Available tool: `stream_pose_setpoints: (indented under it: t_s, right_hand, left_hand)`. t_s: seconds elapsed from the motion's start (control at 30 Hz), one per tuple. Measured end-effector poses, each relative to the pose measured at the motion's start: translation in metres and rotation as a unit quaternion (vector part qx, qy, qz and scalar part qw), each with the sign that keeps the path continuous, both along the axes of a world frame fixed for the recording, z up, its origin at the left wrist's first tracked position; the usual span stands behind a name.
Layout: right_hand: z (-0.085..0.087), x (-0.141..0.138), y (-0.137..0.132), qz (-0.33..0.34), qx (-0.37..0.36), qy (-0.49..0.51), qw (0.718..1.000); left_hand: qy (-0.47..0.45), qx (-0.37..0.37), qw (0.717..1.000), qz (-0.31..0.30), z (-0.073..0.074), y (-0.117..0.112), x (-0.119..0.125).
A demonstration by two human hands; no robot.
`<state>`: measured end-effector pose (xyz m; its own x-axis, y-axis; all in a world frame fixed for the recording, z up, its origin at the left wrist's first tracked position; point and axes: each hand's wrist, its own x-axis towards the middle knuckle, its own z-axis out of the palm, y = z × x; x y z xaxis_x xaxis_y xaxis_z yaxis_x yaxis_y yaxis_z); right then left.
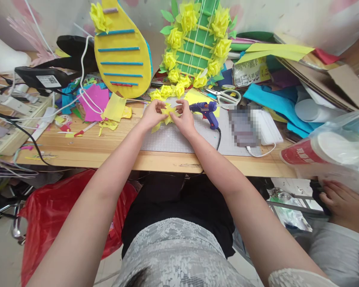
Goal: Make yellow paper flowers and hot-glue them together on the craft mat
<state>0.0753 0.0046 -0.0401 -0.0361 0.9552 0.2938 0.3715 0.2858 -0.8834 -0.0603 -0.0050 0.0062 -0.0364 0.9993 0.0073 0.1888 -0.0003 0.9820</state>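
Observation:
Both my hands meet over a grey cutting mat (pixel 173 141) on the wooden table. My left hand (pixel 153 114) and my right hand (pixel 184 117) pinch a small yellow paper flower (pixel 168 113) between fingertips, fingers curled around its petals. A blue glue gun (pixel 208 111) lies just right of my right hand, its cord running off the table's front edge. Finished yellow paper flowers (pixel 167 91) lie just behind the hands, at the foot of a green craft piece (pixel 197 44) ringed with such flowers.
A yellow paddle-shaped craft (pixel 121 56) with blue stripes stands behind left. Scissors (pixel 224 95), coloured paper sheets and scraps, a power strip (pixel 14 105) with cables, and a white box (pixel 266 127) crowd the table. Another person's hand (pixel 342 201) is at lower right; a red bag (pixel 50 215) sits below.

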Motion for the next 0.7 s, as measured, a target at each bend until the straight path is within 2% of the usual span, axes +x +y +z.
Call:
stream_pose_setpoints:
  t_s: [0.2, 0.5, 0.7]
  right_hand:
    - [0.0009, -0.0003, 0.0011, -0.014, -0.003, -0.009, 1.000]
    - [0.0002, -0.0012, -0.0008, 0.008, 0.009, -0.010, 1.000]
    - [-0.0025, -0.0013, 0.0017, 0.010, 0.019, -0.024, 0.999]
  left_hand:
    - [0.016, 0.007, 1.000, -0.005, -0.0003, -0.0012, 0.0011]
    - [0.035, 0.014, 0.999, 0.001, -0.0049, -0.0007, -0.0029]
    - [0.041, 0.022, 0.999, -0.023, -0.0037, -0.0028, -0.0055]
